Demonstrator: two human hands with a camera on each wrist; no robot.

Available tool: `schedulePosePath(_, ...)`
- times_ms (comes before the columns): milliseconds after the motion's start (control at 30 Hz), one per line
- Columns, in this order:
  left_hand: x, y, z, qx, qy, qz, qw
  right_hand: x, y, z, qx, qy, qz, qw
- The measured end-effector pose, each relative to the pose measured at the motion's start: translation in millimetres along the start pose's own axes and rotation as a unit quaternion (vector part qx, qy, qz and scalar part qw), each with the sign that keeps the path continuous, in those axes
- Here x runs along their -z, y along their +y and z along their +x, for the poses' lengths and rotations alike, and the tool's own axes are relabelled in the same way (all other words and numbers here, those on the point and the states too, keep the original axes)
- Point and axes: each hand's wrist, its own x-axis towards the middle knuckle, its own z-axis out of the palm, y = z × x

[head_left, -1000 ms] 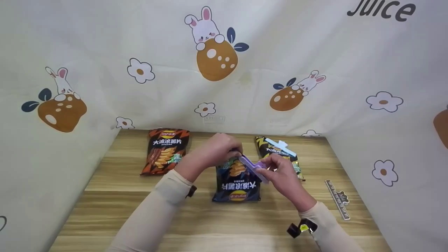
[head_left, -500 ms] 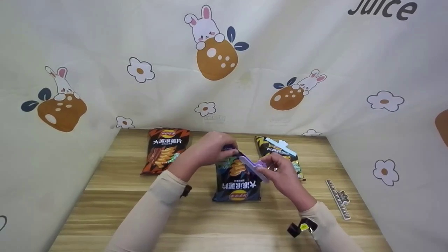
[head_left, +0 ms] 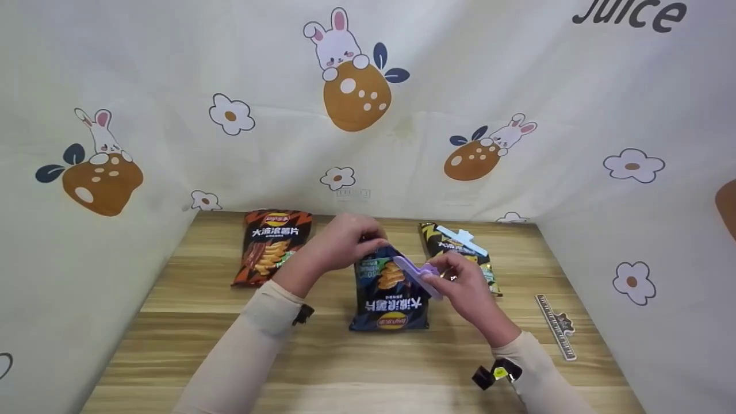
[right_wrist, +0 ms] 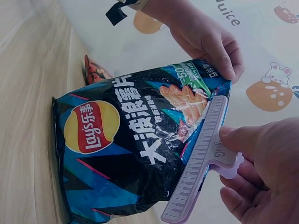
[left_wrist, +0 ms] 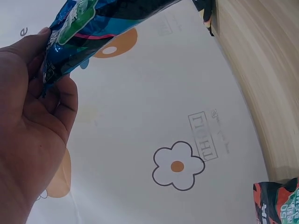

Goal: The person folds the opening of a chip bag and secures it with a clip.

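Note:
A blue-black bag of potato chips [head_left: 391, 305] stands upside down from the head view in the middle of the table. My left hand [head_left: 351, 241] pinches its top corner, and that grip shows also on the bag [left_wrist: 103, 28] in the left wrist view. Across the other part of the top edge lies a long purple sealing clip [right_wrist: 196, 163], slanted along the bag. My right hand [head_left: 463, 287] holds the clip by its handle, thumb on the near side, while the fingers are partly hidden behind it.
An orange-black chip bag [head_left: 270, 253] lies back left. At the back right is a yellow-black chip bag [head_left: 431, 237] with a light blue clip [head_left: 463, 240] on it. A black-and-white clip [head_left: 556, 328] rests near the table's right edge. Printed curtains [head_left: 276, 167] surround the table.
My left hand has shifted slightly back and left along the bag's top, showing more of the green patch. My right hand and the purple clip have stayed almost in place.

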Motion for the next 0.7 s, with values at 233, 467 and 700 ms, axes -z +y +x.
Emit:
schedulePosePath(233,0.3,1.8,-0.3,0.007,-0.005,-0.007,0.9999,0.2,0.3,0.4,0.005,0.002,-0.001,1.0)
schedulePosePath(467,2.0,1.6,-0.9,-0.019,0.002,-0.008,0.9998,-0.5,-6.2,3.9,-0.003,-0.001,-0.003,1.0)
schedulePosePath(700,2.2,1.7,-1.9,-0.03,0.007,-0.006,0.9995,-4.0,-14.5,10.1,0.005,-0.006,-0.017,0.9998)
